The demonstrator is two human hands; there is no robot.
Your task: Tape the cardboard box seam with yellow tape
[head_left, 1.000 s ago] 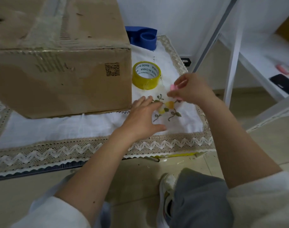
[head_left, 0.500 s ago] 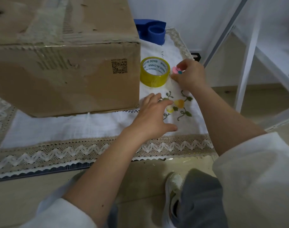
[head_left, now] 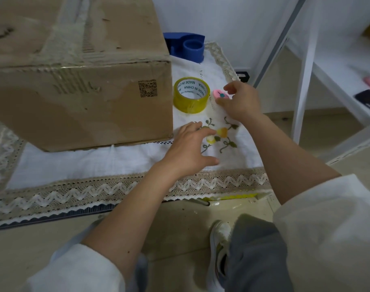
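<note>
Flanking yellow tape (head_left: 191, 95): cardboard box (head_left: 78, 81) edge, right hand (head_left: 238, 102).

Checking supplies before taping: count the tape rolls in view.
1. The yellow tape roll lies flat on the white cloth, right of the cardboard box, beside the right hand. More may be hidden behind the box.

Matt scuffed cardboard box (head_left: 78, 85), glossy yellow tape (head_left: 191, 95)

cardboard box (head_left: 78, 81): cut off top, left | pink item (head_left: 221, 95): partly hidden, unidentifiable
</note>
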